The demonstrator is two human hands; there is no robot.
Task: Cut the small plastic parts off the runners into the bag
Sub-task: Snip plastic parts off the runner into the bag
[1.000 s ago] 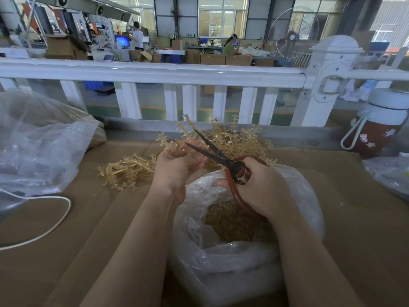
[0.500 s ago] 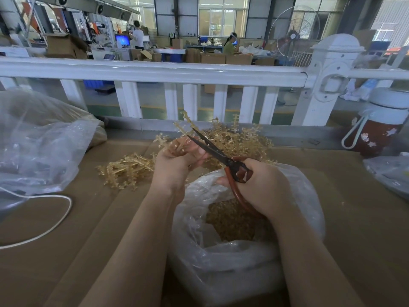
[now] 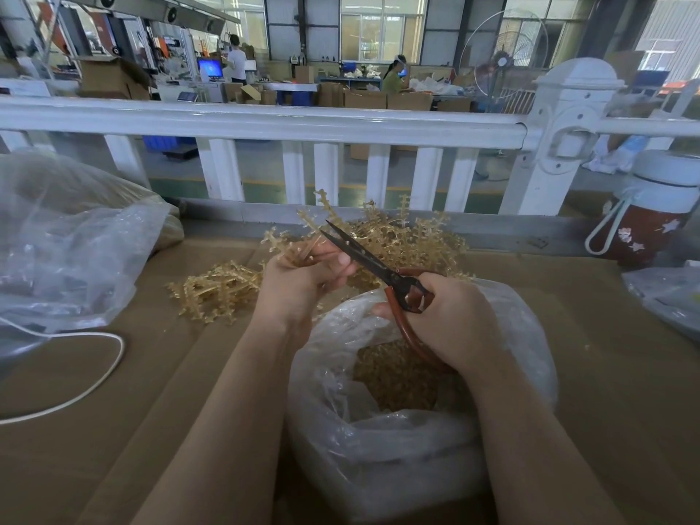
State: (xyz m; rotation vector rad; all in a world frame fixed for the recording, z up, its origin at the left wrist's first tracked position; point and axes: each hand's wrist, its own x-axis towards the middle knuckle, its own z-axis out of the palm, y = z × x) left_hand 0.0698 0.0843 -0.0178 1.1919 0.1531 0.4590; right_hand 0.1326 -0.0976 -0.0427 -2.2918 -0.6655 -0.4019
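- Left hand [image 3: 299,286] fingers pinched a translucent amber plastic runner [image 3: 303,244] above the clear plastic bag [image 3: 378,441].
- Right hand [image 3: 450,320] gripped red-handled scissors [image 3: 378,267]; blades had closed since a moment earlier, likely completing a snip.

No readable text, labels, brands or numbers anywhere. The blue monitor [image 3: 210,67] at the back is lit, but its screen content is too small to make out. The yellow sign [image 3: 297,58] on the far wall is too blurred to read. The red bottle [image 3: 640,231] at the table's right edge carries only star and flower decals, no lettering. The cardboard boxes [image 3: 365,98] behind the white railing [image 3: 265,121] show no legible print.
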